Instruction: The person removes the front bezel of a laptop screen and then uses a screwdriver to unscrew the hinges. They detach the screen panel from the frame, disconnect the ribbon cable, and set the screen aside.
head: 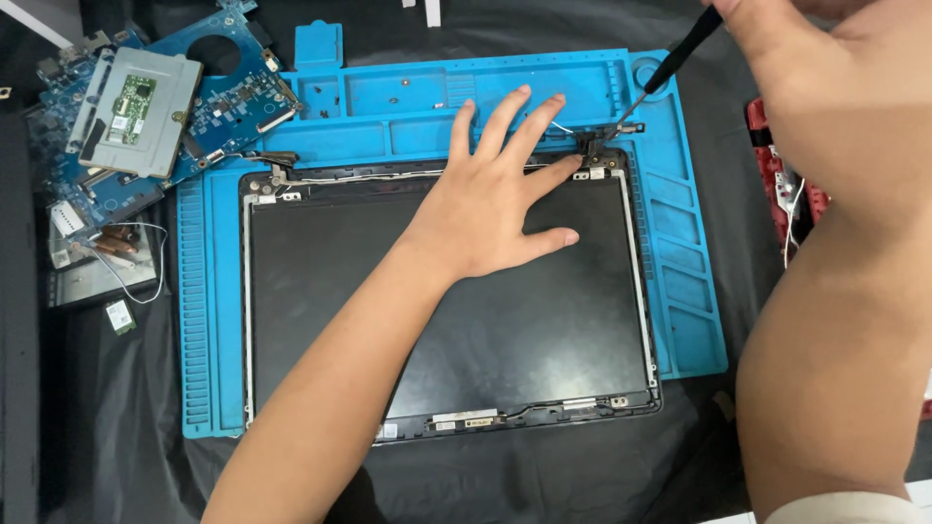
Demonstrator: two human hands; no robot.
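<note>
An electronics repair bench: a blue compartmented work mat (680, 291), a bare circuit board (218, 92), black cloth (116, 417).

Free room over the lower screen panel (524, 330); upper centre blocked by the left hand (495, 199), upper right by the screwdriver (670, 73), upper left by circuit boards (155, 107).

Bright, even light from overhead; soft shadows only beside the blue mat (694, 291). The dark screen (505, 330) shows faint sheen. Right hand (835, 107), nearest the camera, looks blurred.
</note>
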